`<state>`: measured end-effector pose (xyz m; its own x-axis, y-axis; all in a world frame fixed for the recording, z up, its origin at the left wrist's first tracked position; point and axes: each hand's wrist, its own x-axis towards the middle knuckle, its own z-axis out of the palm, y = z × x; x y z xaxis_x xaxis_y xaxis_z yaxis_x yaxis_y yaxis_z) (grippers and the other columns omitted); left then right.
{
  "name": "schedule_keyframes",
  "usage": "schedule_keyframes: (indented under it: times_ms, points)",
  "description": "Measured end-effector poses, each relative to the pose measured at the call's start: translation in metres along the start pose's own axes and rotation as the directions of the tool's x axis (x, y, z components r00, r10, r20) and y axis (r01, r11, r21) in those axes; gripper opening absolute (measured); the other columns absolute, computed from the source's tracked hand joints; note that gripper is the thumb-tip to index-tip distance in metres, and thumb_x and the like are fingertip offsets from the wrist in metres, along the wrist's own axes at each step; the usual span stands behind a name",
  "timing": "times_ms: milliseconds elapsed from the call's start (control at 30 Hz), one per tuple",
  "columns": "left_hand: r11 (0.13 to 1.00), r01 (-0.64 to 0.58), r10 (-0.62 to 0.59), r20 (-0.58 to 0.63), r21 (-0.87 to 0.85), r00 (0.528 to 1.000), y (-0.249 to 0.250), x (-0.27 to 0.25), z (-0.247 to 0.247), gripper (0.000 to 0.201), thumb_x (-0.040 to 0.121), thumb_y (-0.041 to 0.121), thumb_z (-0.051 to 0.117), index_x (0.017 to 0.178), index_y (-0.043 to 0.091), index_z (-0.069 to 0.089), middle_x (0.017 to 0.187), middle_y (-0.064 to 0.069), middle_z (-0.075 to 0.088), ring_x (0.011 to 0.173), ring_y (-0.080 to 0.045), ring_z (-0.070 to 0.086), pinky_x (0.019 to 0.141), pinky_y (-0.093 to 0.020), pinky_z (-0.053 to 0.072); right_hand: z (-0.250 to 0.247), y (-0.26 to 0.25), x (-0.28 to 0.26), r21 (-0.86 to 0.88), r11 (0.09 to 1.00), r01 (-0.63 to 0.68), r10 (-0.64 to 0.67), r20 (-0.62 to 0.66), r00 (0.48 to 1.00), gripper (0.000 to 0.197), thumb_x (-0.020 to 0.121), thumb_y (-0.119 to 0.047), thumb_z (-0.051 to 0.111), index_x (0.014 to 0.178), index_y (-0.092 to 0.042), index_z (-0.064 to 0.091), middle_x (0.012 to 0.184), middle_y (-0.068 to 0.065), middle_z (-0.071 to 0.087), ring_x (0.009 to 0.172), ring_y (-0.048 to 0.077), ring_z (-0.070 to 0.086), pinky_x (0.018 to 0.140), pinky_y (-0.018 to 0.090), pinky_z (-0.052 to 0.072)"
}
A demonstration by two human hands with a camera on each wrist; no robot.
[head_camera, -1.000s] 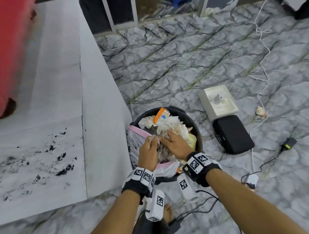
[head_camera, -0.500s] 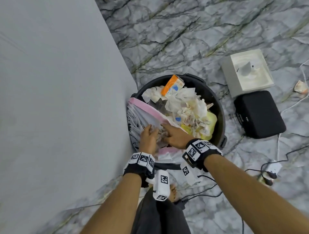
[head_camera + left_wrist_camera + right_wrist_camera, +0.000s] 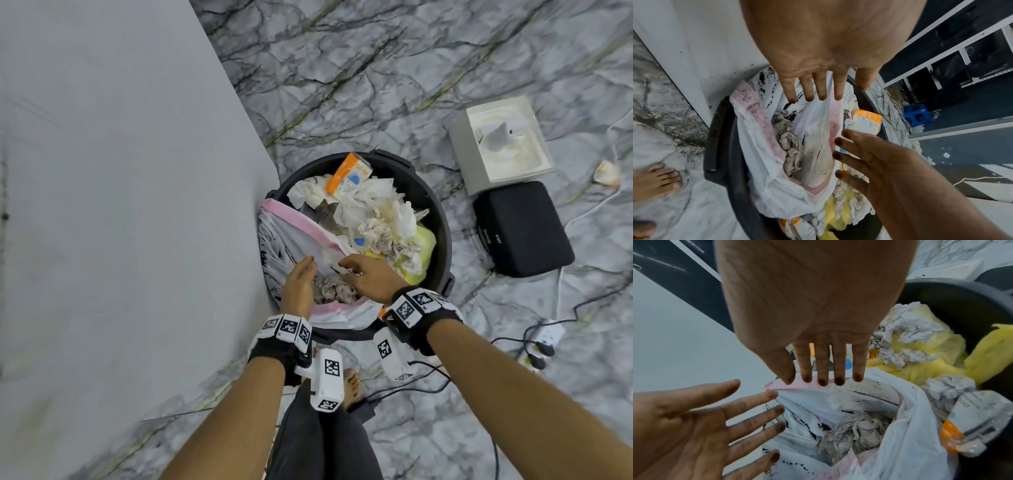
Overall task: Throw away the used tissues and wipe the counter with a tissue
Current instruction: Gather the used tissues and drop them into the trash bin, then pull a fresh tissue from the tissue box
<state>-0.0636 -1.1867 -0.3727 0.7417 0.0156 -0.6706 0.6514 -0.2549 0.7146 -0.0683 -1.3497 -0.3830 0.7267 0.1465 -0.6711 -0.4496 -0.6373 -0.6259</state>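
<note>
A wad of dirty used tissues [image 3: 334,291] lies in a white bag with a pink edge [image 3: 294,236], inside the black bin [image 3: 442,219]. Above the wad, my left hand [image 3: 301,281] is open with straight fingers and holds nothing. Facing it over the bag's mouth is my right hand [image 3: 363,274], also spread and empty. The left wrist view shows the left hand [image 3: 818,65] with smudged fingertips above the tissues [image 3: 789,146]. The right wrist view shows the right hand [image 3: 818,321] over the bag's pink edge, the tissues [image 3: 857,434] below. The white counter [image 3: 120,205] stands at the left.
The bin also holds more crumpled tissues, a yellow bag [image 3: 423,250] and an orange packet [image 3: 349,174]. On the marble floor to the right are a tissue box [image 3: 500,144], a black case [image 3: 520,229], a power strip with cables [image 3: 548,337] and a paper scrap [image 3: 606,173]. My bare foot [image 3: 351,383] is near the bin.
Both hands have let go of the tissue wad and spread their fingers; the wad now lies in the bag. The view has tilted down, and the stained counter top is out of sight.
</note>
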Motion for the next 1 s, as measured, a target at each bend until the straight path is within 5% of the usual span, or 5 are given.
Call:
schedule_keyframes:
  times_ms: [233,633,733,867,1000]
  points:
    - [0.997,0.079,-0.079,0.055,-0.003,0.995,0.004,-0.041,-0.008,0.029,0.093,0.031,0.046,0.115,0.022,0.062,0.127,0.000,0.061,0.119,-0.018,0.054,0.107,-0.045,0.037,-0.004,-0.025,-0.043,-0.046,0.999,0.004,-0.004,-0.010,1.000,0.028,0.091,-0.031,0.057,0.117,-0.020,0.062,0.118,0.004,0.066,0.111,0.023,0.058,0.091,0.031,0.044]
    - [0.984,0.107,-0.147,0.299,0.146,0.943,0.000,-0.140,-0.070,0.027,0.085,0.035,0.048,0.074,0.025,0.070,0.090,-0.019,0.068,0.075,-0.026,0.060,0.070,-0.033,0.045,0.030,-0.104,-0.152,-0.082,0.995,0.060,-0.055,0.063,0.997,0.033,0.090,-0.032,0.061,0.115,-0.012,0.065,0.112,0.007,0.067,0.098,0.018,0.060,0.077,0.020,0.040]
    - [0.985,0.122,-0.151,0.281,0.118,0.948,-0.008,-0.159,-0.102,0.023,0.095,0.024,0.045,0.092,0.015,0.067,0.082,-0.006,0.065,0.065,-0.015,0.056,0.055,-0.023,0.042,0.048,-0.124,-0.167,-0.068,0.995,0.073,-0.066,0.099,0.993,0.030,0.089,-0.033,0.062,0.111,-0.013,0.065,0.103,0.006,0.069,0.091,0.017,0.060,0.076,0.023,0.041]
    - [0.985,0.135,-0.157,0.232,0.108,0.960,-0.022,-0.178,-0.155,0.018,0.094,0.020,0.047,0.092,0.016,0.065,0.106,-0.014,0.065,0.094,-0.026,0.062,0.079,-0.032,0.048,0.079,-0.154,-0.176,-0.093,0.990,0.110,-0.098,0.122,0.988,0.027,0.089,-0.029,0.061,0.111,-0.015,0.066,0.111,0.005,0.069,0.094,0.013,0.058,0.083,0.022,0.040]
    - [0.987,0.162,-0.164,0.117,0.020,0.980,-0.039,-0.200,-0.209,0.016,0.095,0.017,0.048,0.098,0.009,0.062,0.094,-0.013,0.064,0.074,-0.018,0.059,0.055,-0.020,0.047,0.118,-0.186,-0.178,-0.148,0.980,0.134,-0.105,0.188,0.977,0.029,0.089,-0.033,0.061,0.113,-0.018,0.066,0.117,0.002,0.067,0.104,0.015,0.060,0.086,0.022,0.041]
